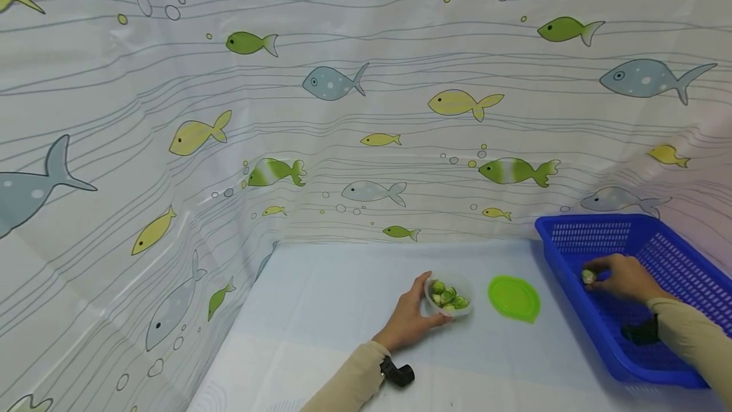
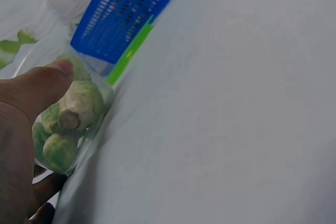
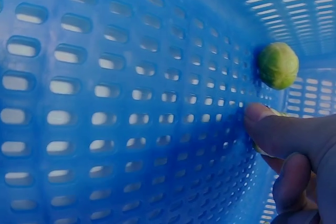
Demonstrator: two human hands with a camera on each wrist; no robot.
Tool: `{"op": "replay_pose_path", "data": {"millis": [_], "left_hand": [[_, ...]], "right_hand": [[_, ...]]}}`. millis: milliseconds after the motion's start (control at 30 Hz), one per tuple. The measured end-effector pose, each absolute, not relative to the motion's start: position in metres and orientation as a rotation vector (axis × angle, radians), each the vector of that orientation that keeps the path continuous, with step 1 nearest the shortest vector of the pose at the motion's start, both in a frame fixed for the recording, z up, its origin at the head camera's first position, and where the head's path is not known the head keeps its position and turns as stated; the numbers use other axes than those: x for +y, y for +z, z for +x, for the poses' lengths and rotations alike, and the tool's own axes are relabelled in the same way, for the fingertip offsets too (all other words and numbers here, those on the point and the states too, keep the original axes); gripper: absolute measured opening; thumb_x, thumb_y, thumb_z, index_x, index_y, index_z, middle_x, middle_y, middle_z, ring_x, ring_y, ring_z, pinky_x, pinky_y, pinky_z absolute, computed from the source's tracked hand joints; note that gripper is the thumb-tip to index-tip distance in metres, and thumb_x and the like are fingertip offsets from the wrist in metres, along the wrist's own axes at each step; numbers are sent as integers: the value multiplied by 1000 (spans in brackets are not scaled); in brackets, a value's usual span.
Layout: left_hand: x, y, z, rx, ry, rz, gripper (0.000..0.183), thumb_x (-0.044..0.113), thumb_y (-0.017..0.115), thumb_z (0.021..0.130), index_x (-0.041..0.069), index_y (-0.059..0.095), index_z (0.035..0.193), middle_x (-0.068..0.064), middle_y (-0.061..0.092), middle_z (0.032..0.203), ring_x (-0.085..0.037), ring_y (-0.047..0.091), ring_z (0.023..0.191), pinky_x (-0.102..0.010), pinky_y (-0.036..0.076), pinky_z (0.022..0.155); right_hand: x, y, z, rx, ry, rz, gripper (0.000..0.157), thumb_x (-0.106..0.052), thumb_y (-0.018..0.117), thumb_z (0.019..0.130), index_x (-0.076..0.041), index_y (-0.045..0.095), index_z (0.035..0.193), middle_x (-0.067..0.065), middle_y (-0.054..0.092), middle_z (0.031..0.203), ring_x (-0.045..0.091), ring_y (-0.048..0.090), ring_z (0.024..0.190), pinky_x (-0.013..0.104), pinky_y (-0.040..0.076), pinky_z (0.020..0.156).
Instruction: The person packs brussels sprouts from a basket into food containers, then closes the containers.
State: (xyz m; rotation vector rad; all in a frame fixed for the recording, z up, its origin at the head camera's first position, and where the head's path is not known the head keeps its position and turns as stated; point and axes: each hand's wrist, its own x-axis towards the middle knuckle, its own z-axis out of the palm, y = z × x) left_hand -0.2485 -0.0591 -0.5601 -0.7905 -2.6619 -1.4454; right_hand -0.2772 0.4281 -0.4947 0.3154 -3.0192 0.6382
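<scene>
My left hand (image 1: pixel 408 320) holds a clear round plastic tub (image 1: pixel 472 302) from its left side, thumb and fingers spread about its wall. Several green Brussels sprouts (image 1: pixel 448 296) lie inside the tub; in the left wrist view, sprouts (image 2: pixel 81 106) show through its wall behind the thumb. Inside the blue basket (image 1: pixel 572 316), my right hand (image 1: pixel 623 277) pinches a Brussels sprout (image 1: pixel 588 276) at its fingertips. The right wrist view shows this sprout mostly hidden by the thumb, with another Brussels sprout (image 3: pixel 278 65) just beyond it in the basket.
A bright green lid (image 1: pixel 514 298) lies flat on the white tabletop (image 1: pixel 320 291), between the tub and the basket. The slotted basket has raised walls and stands at the table's right. A fish-patterned curtain (image 1: pixel 354 119) hangs behind and to the left.
</scene>
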Motion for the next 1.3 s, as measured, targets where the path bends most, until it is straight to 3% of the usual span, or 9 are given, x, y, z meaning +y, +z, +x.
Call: {"op": "replay_pose_path", "data": {"millis": [433, 533, 600, 667, 767, 900, 1067, 1300], "left_hand": [[-59, -561, -248, -2668, -1431, -800, 99, 44, 85, 89, 12, 31, 165, -4, 58, 155, -19, 52, 146, -44, 43, 121], [-59, -561, -248, -2668, -1427, -797, 98, 43, 85, 88, 12, 31, 165, -4, 58, 155, -19, 52, 146, -44, 43, 121], [-59, -561, -248, -2668, -1425, -788, 98, 43, 86, 88, 13, 32, 165, -5, 59, 155, -20, 52, 146, -44, 43, 121], [-59, -560, -247, -2671, -1428, -783, 98, 43, 86, 88, 13, 32, 165, -5, 59, 155, -20, 52, 146, -45, 43, 121], [-59, -561, -248, -2672, -1429, -778, 99, 43, 86, 88, 14, 32, 165, -5, 58, 155, -21, 52, 146, -45, 43, 121], [-59, -563, -250, -2670, -1427, -785, 99, 44, 85, 88, 14, 31, 165, -5, 58, 156, -21, 52, 147, -46, 43, 121], [-59, -563, -250, -2667, -1444, -780, 99, 43, 86, 88, 14, 31, 165, -5, 57, 157, -22, 51, 148, -47, 42, 122], [-59, -563, -250, -2672, -1449, -780, 98, 42, 85, 88, 13, 31, 165, -6, 57, 157, -22, 51, 148, -46, 42, 122]], "right_hand": [[432, -483, -267, -3024, 730, 207, 60, -27, 90, 83, 8, 70, 127, 37, 68, 125, 67, 54, 118, 74, 49, 86], [432, -479, -263, -3009, 742, 222, 63, -33, 89, 85, 5, 70, 131, 37, 67, 129, 67, 54, 121, 70, 52, 84], [431, -476, -260, -2998, 760, 236, 64, -36, 88, 86, 4, 70, 132, 36, 67, 130, 65, 56, 120, 59, 57, 79], [430, -473, -257, -2983, 778, 253, 64, -38, 88, 87, 2, 70, 133, 36, 67, 131, 60, 61, 116, 45, 57, 74], [428, -467, -254, -2961, 821, 245, 64, -40, 87, 88, 0, 70, 135, 34, 67, 132, 34, 69, 92, 28, 46, 64], [424, -459, -251, -2931, 889, 231, 64, -41, 85, 90, -2, 69, 138, 31, 68, 130, 9, 51, 70, 27, 39, 55], [418, -449, -247, -2908, 918, 251, 63, -41, 84, 91, -3, 69, 139, 31, 68, 132, 9, 51, 70, 26, 38, 56], [404, -438, -245, -2886, 952, 247, 64, -43, 85, 90, -5, 69, 139, 18, 68, 112, 9, 44, 56, 26, 34, 48]]}}
